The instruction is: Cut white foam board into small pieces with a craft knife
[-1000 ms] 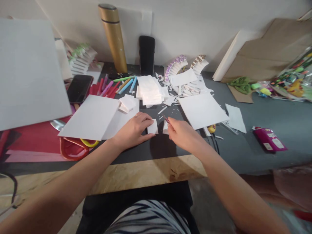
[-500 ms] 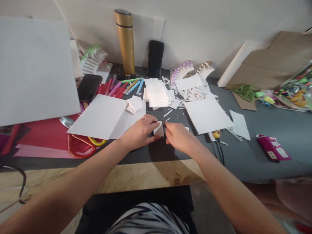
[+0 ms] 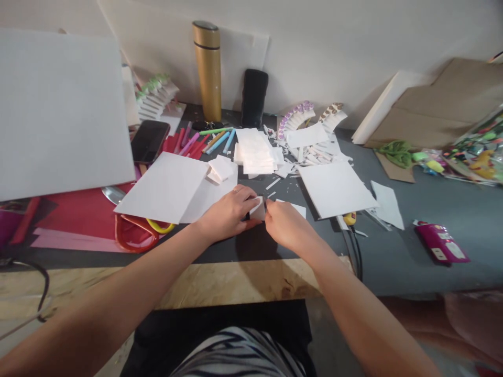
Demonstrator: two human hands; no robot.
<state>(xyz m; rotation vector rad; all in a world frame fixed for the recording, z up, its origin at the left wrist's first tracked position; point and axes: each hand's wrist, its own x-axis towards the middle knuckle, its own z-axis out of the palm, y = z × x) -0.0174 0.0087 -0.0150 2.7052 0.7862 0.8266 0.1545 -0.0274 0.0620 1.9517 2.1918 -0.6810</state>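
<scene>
Both my hands meet over the dark mat (image 3: 251, 246) near the table's front edge. My left hand (image 3: 230, 212) pinches a small white paper piece (image 3: 258, 208) at its left side. My right hand (image 3: 286, 226) is closed on the same piece from the right, fingertips touching it. The paper is lifted and partly folded between the two hands. Another small white piece (image 3: 293, 207) lies flat just right of my right hand. A large white sheet (image 3: 167, 186) lies left of my left hand.
A stack of white squares (image 3: 255, 152), coloured markers (image 3: 204, 140), a gold flask (image 3: 208, 70), a black case (image 3: 254, 97) and a phone (image 3: 149, 140) sit behind. Red scissors (image 3: 133, 235) lie left, a white board (image 3: 334, 187) and pink packet (image 3: 442, 243) right. Cardboard (image 3: 428, 110) leans on the wall.
My right hand moved left from holding a thin tool apart from the paper to pinching the paper piece with my left hand. The piece was lifted off the mat and folded.
</scene>
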